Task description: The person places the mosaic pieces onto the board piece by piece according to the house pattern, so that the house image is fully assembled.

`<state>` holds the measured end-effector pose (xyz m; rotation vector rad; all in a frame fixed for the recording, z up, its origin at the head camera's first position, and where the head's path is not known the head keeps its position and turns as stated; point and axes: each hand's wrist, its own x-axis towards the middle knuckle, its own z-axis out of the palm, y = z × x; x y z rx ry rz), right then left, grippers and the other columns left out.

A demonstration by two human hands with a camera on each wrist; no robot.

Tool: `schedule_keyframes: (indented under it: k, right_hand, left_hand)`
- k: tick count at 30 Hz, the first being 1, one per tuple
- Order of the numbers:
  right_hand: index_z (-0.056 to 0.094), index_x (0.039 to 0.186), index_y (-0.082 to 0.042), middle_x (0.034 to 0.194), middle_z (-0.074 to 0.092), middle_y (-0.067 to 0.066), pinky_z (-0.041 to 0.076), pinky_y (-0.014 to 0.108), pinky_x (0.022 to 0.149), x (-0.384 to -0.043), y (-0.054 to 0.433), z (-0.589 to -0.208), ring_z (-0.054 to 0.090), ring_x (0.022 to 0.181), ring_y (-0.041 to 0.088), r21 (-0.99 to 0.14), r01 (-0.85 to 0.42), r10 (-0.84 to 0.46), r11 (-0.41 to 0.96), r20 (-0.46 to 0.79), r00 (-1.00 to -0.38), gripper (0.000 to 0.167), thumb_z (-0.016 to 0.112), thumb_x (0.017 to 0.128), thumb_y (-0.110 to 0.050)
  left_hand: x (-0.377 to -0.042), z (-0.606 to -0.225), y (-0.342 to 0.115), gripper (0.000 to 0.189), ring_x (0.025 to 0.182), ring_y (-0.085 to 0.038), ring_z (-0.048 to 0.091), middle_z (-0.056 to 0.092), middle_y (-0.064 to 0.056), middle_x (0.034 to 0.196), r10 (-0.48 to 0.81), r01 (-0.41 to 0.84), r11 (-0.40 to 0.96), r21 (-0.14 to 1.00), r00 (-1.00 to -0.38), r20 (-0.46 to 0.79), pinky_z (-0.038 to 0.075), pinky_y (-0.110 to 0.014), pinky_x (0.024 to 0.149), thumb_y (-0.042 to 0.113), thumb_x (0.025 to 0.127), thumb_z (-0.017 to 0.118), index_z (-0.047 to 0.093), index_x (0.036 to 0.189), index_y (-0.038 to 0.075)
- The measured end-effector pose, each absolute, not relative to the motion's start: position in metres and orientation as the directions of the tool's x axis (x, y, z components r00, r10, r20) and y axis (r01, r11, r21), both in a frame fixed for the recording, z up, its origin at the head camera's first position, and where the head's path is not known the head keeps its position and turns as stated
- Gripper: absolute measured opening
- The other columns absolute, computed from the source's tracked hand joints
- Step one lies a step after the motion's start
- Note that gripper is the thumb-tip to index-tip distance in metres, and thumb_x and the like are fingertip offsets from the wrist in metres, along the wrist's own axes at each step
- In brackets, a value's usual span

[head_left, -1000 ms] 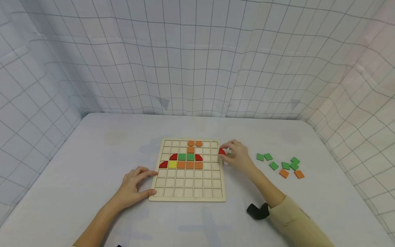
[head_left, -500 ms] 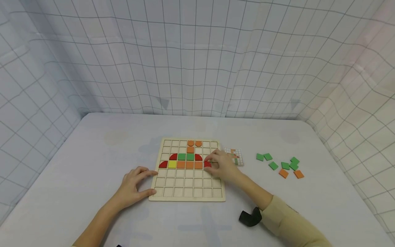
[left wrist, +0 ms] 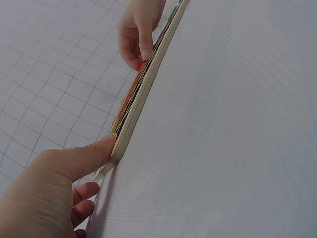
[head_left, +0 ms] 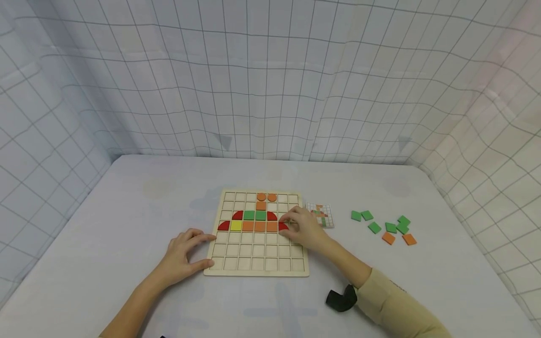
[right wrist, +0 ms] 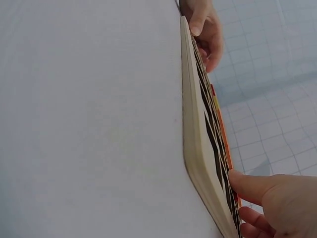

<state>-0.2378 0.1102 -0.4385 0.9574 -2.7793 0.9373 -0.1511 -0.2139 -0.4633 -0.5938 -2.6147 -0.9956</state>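
A wooden grid board (head_left: 258, 273) lies flat, its cells partly filled with coloured tiles. My right hand (head_left: 312, 231) pinches a red quarter-circle tile (head_left: 282, 226) between thumb and fingers. That tile sits at the right end of the row with a yellow square (head_left: 236, 226) and orange squares (head_left: 260, 226). Above that row are two green squares (head_left: 255, 215) between red quarter-circles, and higher up an orange square and two orange discs (head_left: 266, 197). My left hand (head_left: 182, 257) rests spread at the board's left edge, thumb (left wrist: 94, 154) on the near corner.
A small printed pattern card (head_left: 326, 219) lies right of the board, partly behind my right hand. Farther right are several loose green squares (head_left: 374, 227) and two orange squares (head_left: 388, 238). A black curved object (head_left: 341, 299) is by my right sleeve. Gridded curtains (head_left: 270, 94) surround the table.
My right hand has carried the red quarter-circle leftward from the board's right edge into the row beside the orange squares, uncovering the card. The left hand has stayed put.
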Motion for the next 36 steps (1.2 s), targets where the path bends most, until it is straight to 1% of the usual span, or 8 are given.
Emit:
schedule_keyframes:
  k: [8, 12, 15, 19, 23, 28, 31, 36]
  right_hand:
    - [0.067, 0.099, -0.011, 0.097, 0.057, 0.001, 0.034, 0.037, 0.080, -0.239, 0.111, -0.439, 0.048, 0.092, 0.018, -0.574, -0.566, -0.547, 0.592, 0.229, -0.805, 0.027, 0.075, 0.075, -0.022]
    - [0.066, 0.103, -0.011, 0.102, 0.056, 0.002, 0.037, 0.040, 0.083, -0.239, 0.114, -0.431, 0.049, 0.099, 0.020, -0.605, -0.509, -0.512, 0.612, 0.187, -0.838, 0.028, 0.073, 0.079, -0.023]
    - [0.065, 0.104, -0.008, 0.105, 0.057, 0.007, 0.043, 0.043, 0.080, -0.245, 0.126, -0.420, 0.052, 0.098, 0.026, -0.602, -0.501, -0.469, 0.622, 0.226, -0.854, 0.027, 0.071, 0.080, -0.020]
    - [0.064, 0.104, -0.003, 0.103, 0.058, 0.014, 0.044, 0.046, 0.077, -0.258, 0.159, -0.409, 0.053, 0.094, 0.032, -0.584, -0.505, -0.380, 0.635, 0.333, -0.863, 0.027, 0.070, 0.080, -0.013]
    - [0.063, 0.107, -0.002, 0.104, 0.056, 0.018, 0.033, 0.054, 0.084, -0.267, 0.199, -0.407, 0.050, 0.096, 0.034, -0.589, -0.427, -0.267, 0.686, 0.343, -0.901, 0.027, 0.069, 0.081, -0.010]
    - [0.060, 0.113, -0.003, 0.111, 0.053, 0.021, 0.030, 0.058, 0.084, -0.272, 0.249, -0.410, 0.047, 0.101, 0.037, -0.598, -0.313, -0.192, 0.738, 0.259, -0.947, 0.030, 0.064, 0.086, -0.015]
    - [0.058, 0.117, -0.004, 0.114, 0.051, 0.021, 0.034, 0.058, 0.083, -0.273, 0.275, -0.414, 0.045, 0.105, 0.038, -0.606, -0.268, -0.198, 0.749, 0.181, -0.963, 0.032, 0.061, 0.089, -0.019]
    - [0.055, 0.122, -0.005, 0.119, 0.048, 0.020, 0.034, 0.058, 0.084, -0.270, 0.304, -0.418, 0.040, 0.111, 0.039, -0.634, -0.223, -0.244, 0.740, 0.057, -0.968, 0.036, 0.057, 0.091, -0.024]
  left_hand:
    - [-0.151, -0.463, -0.214, 0.049, 0.092, -0.018, 0.044, 0.052, 0.000, 0.101, 0.277, 0.471, 0.681, 0.561, -0.875, 0.398, 0.028, -0.042, 0.074, 0.026, 0.065, 0.080, 0.063, 0.109, 0.013]
    - [-0.150, -0.463, -0.214, 0.049, 0.092, -0.018, 0.044, 0.052, 0.000, 0.101, 0.275, 0.467, 0.680, 0.566, -0.877, 0.393, 0.028, -0.042, 0.074, 0.026, 0.065, 0.080, 0.063, 0.109, 0.013]
    - [-0.150, -0.464, -0.214, 0.049, 0.093, -0.018, 0.044, 0.052, 0.000, 0.102, 0.274, 0.462, 0.678, 0.571, -0.880, 0.388, 0.028, -0.042, 0.074, 0.026, 0.066, 0.080, 0.063, 0.110, 0.014]
    - [-0.150, -0.464, -0.214, 0.049, 0.093, -0.018, 0.044, 0.052, 0.001, 0.102, 0.274, 0.465, 0.679, 0.569, -0.879, 0.391, 0.028, -0.042, 0.074, 0.027, 0.065, 0.080, 0.063, 0.110, 0.015]
    - [-0.150, -0.464, -0.214, 0.049, 0.092, -0.018, 0.044, 0.052, 0.002, 0.102, 0.277, 0.470, 0.679, 0.564, -0.875, 0.397, 0.028, -0.042, 0.074, 0.027, 0.065, 0.080, 0.063, 0.109, 0.015]
    - [-0.150, -0.464, -0.214, 0.049, 0.092, -0.018, 0.044, 0.052, 0.001, 0.102, 0.278, 0.471, 0.678, 0.565, -0.875, 0.396, 0.028, -0.042, 0.074, 0.027, 0.066, 0.080, 0.063, 0.110, 0.015]
    - [-0.150, -0.463, -0.214, 0.049, 0.092, -0.018, 0.045, 0.052, 0.001, 0.101, 0.279, 0.470, 0.677, 0.566, -0.876, 0.394, 0.027, -0.043, 0.075, 0.027, 0.066, 0.080, 0.063, 0.110, 0.015]
    - [-0.150, -0.463, -0.213, 0.049, 0.093, -0.019, 0.045, 0.052, 0.001, 0.102, 0.280, 0.463, 0.679, 0.570, -0.881, 0.383, 0.027, -0.044, 0.076, 0.027, 0.066, 0.080, 0.062, 0.110, 0.016]
